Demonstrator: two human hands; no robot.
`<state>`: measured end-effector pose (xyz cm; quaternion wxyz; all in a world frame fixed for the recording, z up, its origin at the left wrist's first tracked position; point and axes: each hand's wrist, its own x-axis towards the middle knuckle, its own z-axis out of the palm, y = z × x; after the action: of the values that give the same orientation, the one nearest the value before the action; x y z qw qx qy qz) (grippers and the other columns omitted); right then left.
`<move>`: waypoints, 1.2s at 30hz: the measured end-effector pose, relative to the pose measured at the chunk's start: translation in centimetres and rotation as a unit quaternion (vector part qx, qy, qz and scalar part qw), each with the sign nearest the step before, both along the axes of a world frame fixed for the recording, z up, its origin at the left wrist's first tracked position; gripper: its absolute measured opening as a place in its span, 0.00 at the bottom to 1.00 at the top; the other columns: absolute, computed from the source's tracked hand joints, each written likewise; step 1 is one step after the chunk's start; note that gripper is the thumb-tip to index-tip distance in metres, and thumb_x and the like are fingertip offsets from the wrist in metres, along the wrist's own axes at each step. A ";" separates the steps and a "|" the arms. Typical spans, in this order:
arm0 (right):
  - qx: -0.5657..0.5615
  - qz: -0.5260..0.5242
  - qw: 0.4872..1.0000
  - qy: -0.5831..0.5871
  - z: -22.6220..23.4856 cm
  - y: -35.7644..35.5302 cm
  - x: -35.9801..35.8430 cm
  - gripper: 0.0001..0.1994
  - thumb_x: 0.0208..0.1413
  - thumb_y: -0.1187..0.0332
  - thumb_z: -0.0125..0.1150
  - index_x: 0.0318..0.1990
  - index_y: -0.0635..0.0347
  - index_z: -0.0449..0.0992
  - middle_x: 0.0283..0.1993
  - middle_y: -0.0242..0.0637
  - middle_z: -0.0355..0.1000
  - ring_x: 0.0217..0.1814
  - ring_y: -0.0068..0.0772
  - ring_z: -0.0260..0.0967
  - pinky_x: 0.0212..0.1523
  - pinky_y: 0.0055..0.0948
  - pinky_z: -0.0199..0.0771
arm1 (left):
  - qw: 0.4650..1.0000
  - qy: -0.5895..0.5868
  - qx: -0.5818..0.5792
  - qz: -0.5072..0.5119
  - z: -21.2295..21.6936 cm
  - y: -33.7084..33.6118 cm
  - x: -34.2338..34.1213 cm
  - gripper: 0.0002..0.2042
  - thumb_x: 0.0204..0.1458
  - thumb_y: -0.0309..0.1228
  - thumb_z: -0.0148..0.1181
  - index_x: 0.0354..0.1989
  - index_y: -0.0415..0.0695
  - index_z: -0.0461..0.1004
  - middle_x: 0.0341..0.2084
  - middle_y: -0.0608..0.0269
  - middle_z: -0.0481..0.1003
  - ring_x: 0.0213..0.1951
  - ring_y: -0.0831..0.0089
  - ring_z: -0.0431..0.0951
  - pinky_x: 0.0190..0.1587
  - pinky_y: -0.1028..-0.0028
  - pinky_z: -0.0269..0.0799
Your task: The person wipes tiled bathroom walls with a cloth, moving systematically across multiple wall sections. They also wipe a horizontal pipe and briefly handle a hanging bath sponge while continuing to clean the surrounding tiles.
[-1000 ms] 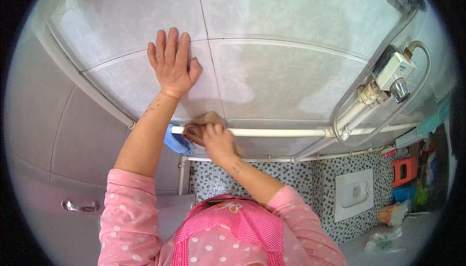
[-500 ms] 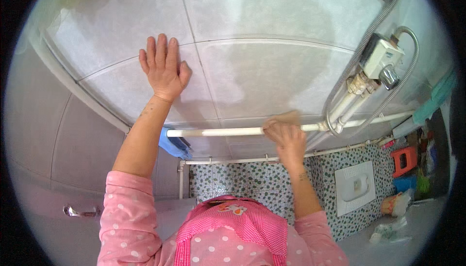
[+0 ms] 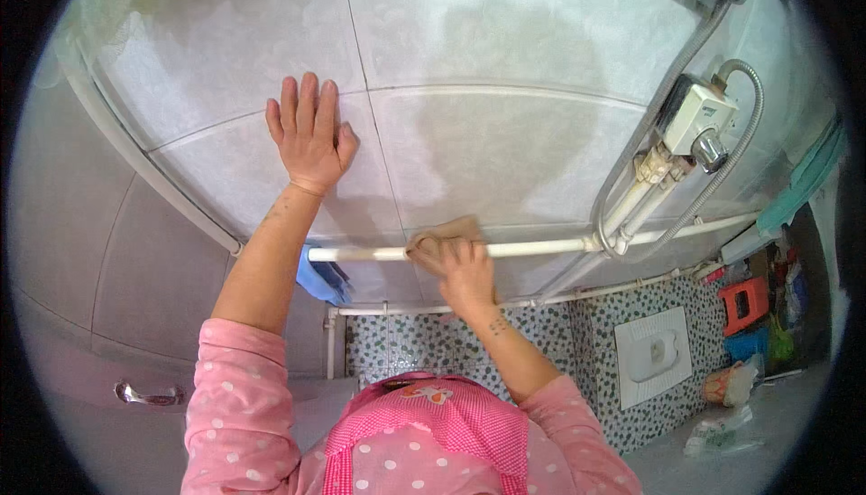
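Observation:
My left hand lies flat on the tiled wall, its fingers apart and nothing in it. Wrapped round the white horizontal pipe is a brown cloth, which my right hand grips from the near side. Part of the cloth sticks up above the pipe. Left of the cloth, a short stretch of the pipe looks brownish. A blue thing, perhaps a cloth or glove, hangs by the pipe's left end, below my left forearm.
A water heater control box with a metal hose sits on the wall at right. Below are a squat toilet, a red stool and a thin lower pipe. A door handle is at lower left.
My right hand has slid left along the pipe with the cloth. My left hand has stayed flat on the wall, and the view has shifted slightly.

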<state>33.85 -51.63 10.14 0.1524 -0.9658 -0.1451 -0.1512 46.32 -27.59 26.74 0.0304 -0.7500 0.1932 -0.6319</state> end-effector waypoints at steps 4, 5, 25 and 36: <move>0.156 0.081 0.983 0.049 1.1 -0.1 1.1 0.26 0.38 0.68 0.66 0.51 0.57 0.75 0.52 0.38 0.64 0.59 0.45 0.55 0.58 0.41 0.63 | 1.000 -0.007 -0.004 -0.001 0.2 0.0 0.0 0.29 0.47 0.35 0.49 0.61 0.45 0.64 0.65 0.54 0.58 0.69 0.52 0.49 0.68 0.50 0.36; 0.170 0.067 0.983 0.020 2.7 -0.8 1.5 0.25 0.38 0.68 0.66 0.51 0.58 0.75 0.52 0.39 0.64 0.59 0.45 0.55 0.58 0.41 0.63 | 1.000 -0.010 -0.012 -0.001 0.0 0.1 0.0 0.28 0.46 0.36 0.50 0.60 0.46 0.66 0.64 0.55 0.59 0.68 0.53 0.50 0.67 0.50 0.37; 0.036 -0.103 0.970 -0.219 3.4 -9.5 5.9 0.34 0.45 0.63 0.65 0.63 0.48 0.63 0.70 0.50 0.43 0.71 0.62 0.34 0.66 0.63 0.36 | 1.000 -0.017 0.001 -0.005 0.0 -0.1 0.0 0.27 0.48 0.35 0.47 0.60 0.41 0.65 0.64 0.50 0.59 0.68 0.49 0.51 0.67 0.48 0.37; -0.002 -0.081 0.924 -0.373 15.5 -11.7 8.8 0.42 0.36 0.56 0.73 0.64 0.43 0.61 0.70 0.48 0.45 0.72 0.63 0.36 0.65 0.63 0.38 | 1.000 -0.009 -0.013 -0.005 -0.3 0.2 -0.3 0.28 0.49 0.37 0.49 0.62 0.46 0.64 0.65 0.56 0.59 0.68 0.51 0.52 0.67 0.48 0.40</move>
<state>42.66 -63.32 25.66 0.0723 -0.8486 -0.1126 -0.5118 46.07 -27.39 26.41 0.0190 -0.7437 0.1881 -0.6413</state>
